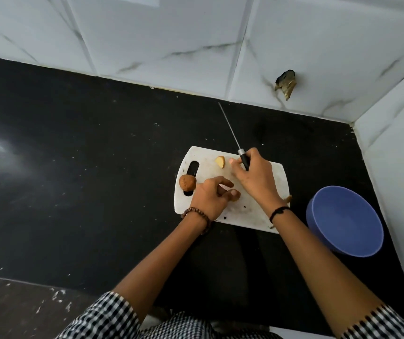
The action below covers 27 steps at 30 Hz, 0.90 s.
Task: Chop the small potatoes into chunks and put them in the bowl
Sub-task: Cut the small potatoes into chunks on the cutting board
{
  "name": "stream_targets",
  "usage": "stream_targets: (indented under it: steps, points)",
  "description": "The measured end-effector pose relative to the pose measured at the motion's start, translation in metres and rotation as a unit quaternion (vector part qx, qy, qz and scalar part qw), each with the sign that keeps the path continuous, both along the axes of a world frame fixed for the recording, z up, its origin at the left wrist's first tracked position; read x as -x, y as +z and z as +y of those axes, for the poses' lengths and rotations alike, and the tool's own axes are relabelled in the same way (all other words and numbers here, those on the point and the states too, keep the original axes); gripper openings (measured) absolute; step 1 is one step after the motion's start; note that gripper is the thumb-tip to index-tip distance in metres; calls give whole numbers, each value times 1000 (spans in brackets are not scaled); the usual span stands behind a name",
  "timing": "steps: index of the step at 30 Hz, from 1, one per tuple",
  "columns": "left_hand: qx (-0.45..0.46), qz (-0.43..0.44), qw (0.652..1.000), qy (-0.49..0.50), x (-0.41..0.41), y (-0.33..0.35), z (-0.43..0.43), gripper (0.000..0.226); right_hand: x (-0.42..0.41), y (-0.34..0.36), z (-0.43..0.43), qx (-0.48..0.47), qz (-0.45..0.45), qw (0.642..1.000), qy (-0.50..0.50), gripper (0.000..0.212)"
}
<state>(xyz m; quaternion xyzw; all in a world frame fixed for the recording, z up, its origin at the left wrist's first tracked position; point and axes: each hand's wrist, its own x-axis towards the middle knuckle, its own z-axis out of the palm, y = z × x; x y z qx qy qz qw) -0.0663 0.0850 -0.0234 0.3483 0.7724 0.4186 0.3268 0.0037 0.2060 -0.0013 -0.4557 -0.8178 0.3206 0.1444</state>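
A white cutting board (254, 211) lies on the black counter. A whole brown potato (187, 183) sits over the board's handle slot at its left end. A cut potato piece (220, 162) with a pale face lies near the far edge. My right hand (254, 177) grips the black handle of a knife (230, 129), whose thin blade points away toward the wall. My left hand (212, 196) rests on the board with curled fingers, apparently over a potato piece that shows only in part. A blue bowl (345, 221) stands to the right of the board, with nothing visible inside.
The black counter (86, 179) runs left and toward me. White marble-patterned tiled walls (171, 40) close the far side and the right, forming a corner behind the bowl. A broken hole (286, 84) shows in the far wall. A small brown scrap (288, 198) lies at the board's right edge.
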Motion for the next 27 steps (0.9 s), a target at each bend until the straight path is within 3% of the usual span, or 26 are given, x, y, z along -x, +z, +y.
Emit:
stream_targets:
  steps: [4,8,10,15,27]
  points:
    - [8,16,999,-27,-10,0,9,19,-35,2,-13,10,20,999,-45,24]
    - [37,195,979,-40,-15,-6,8,17,-65,-3,-32,67,34,993,-90,31]
    - [33,238,969,-54,-14,-9,3,17,-77,-4,-43,97,36,989,-110,34]
    - [27,220,970,-100,-11,-11,-3,31,-97,-2,-71,128,12,985,-116,36]
    - [37,228,973,-25,-28,-9,1,19,-104,-14,-102,77,-96,991,-61,41]
